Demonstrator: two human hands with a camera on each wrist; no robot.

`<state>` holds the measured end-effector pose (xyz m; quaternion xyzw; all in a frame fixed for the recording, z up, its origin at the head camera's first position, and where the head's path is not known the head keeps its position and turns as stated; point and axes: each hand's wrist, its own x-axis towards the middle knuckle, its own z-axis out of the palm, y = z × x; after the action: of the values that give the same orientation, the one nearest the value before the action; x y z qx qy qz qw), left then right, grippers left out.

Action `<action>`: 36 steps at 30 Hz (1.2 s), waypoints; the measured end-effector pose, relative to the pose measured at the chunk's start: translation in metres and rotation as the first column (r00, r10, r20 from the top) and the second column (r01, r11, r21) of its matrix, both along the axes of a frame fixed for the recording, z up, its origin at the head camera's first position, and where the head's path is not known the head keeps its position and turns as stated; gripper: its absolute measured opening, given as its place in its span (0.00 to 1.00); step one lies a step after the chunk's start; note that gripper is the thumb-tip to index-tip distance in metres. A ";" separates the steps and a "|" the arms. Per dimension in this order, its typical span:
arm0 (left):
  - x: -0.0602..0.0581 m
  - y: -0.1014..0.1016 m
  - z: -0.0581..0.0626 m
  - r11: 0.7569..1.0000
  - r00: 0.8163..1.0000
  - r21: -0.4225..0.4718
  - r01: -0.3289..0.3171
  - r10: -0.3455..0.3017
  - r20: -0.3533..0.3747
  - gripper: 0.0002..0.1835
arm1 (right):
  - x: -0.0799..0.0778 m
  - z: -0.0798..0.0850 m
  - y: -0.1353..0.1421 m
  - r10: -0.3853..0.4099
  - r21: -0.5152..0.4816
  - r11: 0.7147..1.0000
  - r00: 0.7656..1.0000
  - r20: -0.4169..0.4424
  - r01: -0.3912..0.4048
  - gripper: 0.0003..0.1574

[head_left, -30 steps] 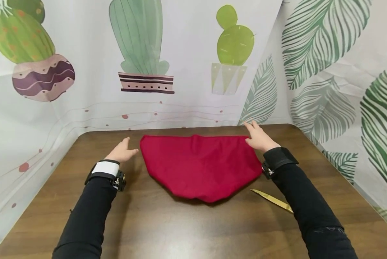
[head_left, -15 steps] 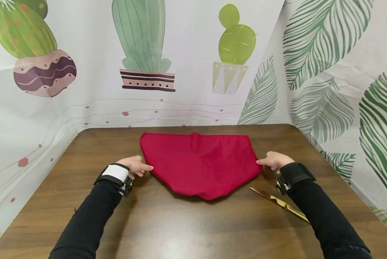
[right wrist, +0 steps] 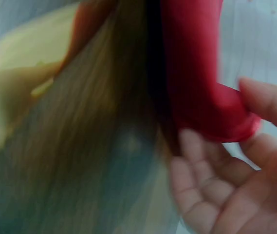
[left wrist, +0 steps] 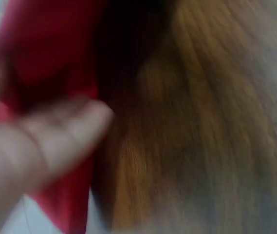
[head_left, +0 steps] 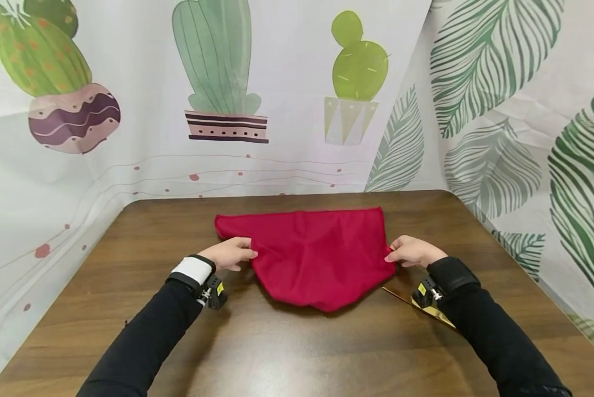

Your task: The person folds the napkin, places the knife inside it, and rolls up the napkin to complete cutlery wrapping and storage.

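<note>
A red cloth (head_left: 316, 256), folded with a straight far edge and a rounded near side, lies on the brown wooden table. My left hand (head_left: 229, 255) pinches its left side, and the cloth creases inward there, leaving the far left corner sticking out. In the left wrist view the thumb (left wrist: 80, 124) lies against the red fabric (left wrist: 50, 44), blurred. On the opposite side my right hand (head_left: 416, 251) grips the right edge between thumb and fingers. The right wrist view shows a red flap (right wrist: 226, 117) of that edge between the thumb and fingers.
A gold table knife (head_left: 433, 312) lies on the table (head_left: 287, 358) below the right hand, partly hidden by the right wrist and sleeve. Behind the table's far edge hangs a white backdrop (head_left: 297, 82) printed with cacti and leaves.
Both hands have come down and inward from beside the cloth and taken hold of its sides. The cloth's left side has been drawn in toward the middle.
</note>
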<state>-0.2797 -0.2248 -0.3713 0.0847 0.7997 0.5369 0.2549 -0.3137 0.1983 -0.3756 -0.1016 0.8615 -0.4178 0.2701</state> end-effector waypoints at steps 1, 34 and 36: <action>-0.001 0.000 0.000 0.996 1.000 0.091 0.000 0.000 -0.004 0.12 | 0.000 0.000 -0.002 0.011 -0.023 1.000 0.999 -0.045 -0.012 0.11; 0.009 -0.049 0.052 0.804 0.952 0.588 -0.085 0.240 -0.191 0.37 | 0.003 0.051 -0.020 -0.261 -0.980 0.180 0.965 0.035 0.085 0.20; 0.009 -0.054 0.052 0.859 0.959 0.499 -0.114 0.226 -0.169 0.39 | 0.003 0.054 -0.019 -0.283 -0.976 0.180 0.957 0.070 0.124 0.18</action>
<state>-0.2703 -0.2793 -0.3188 0.1337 0.6672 0.7277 0.0860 -0.3105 0.1798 -0.3221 -0.1588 0.4285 -0.8888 0.0330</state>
